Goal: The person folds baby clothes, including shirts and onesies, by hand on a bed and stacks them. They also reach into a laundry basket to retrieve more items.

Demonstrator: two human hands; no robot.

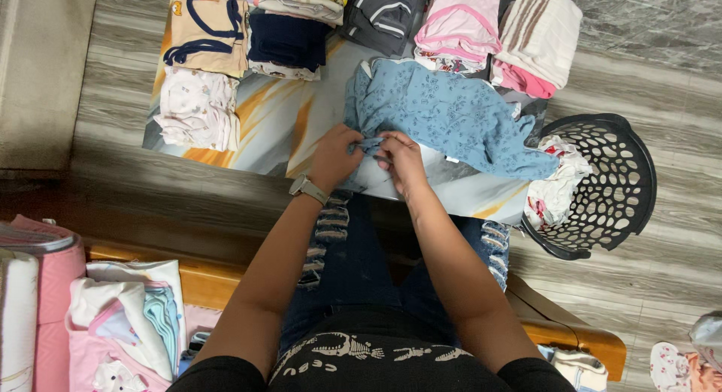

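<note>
Both hands, left hand (pixel 335 157) and right hand (pixel 401 160), pinched the blue garment (pixel 451 118) at the table's (pixel 278 125) near edge. Risk: its right end overhung toward the basket (pixel 609 185); a tug could drag it off.

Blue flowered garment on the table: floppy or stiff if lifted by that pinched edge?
Probably floppy: the blue garment lies rumpled in soft folds and bunches where the left hand and right hand pinch it. Likely light, being thin cloth. It may drag rather than slide cleanly, since one end trails toward the black basket at the table edge.
</note>
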